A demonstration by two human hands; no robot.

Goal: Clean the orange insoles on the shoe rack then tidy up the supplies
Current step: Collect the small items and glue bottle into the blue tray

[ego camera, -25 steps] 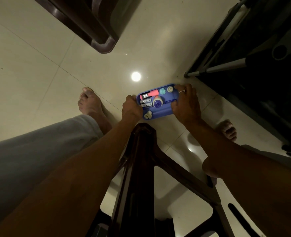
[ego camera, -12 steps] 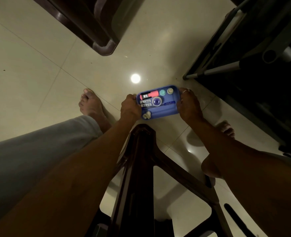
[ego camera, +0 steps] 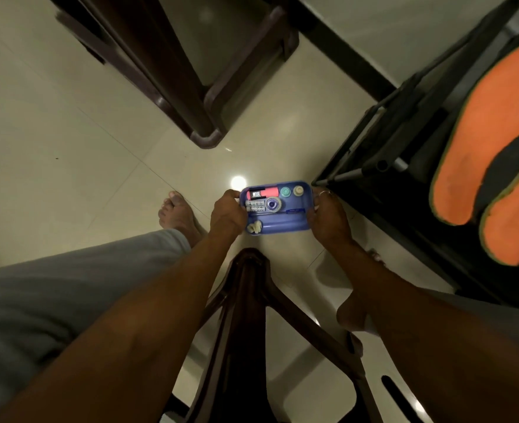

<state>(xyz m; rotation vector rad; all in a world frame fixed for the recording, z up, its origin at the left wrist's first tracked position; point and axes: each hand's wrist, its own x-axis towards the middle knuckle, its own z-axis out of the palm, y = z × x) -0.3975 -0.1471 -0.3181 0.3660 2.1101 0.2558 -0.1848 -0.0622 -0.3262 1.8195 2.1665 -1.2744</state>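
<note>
Both left hand (ego camera: 226,213) & right hand (ego camera: 328,215) curl fingers round short ends of small blue plastic supply tray (ego camera: 288,222): prob light, stiff, contents loose, so keep it level.

Orange insoles (ego camera: 481,132) cut by right edge; tray (ego camera: 285,223) item labels unreadable.

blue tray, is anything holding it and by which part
Both hands hold the blue tray by its short ends: the left hand grips the left end and the right hand grips the right end.
</note>
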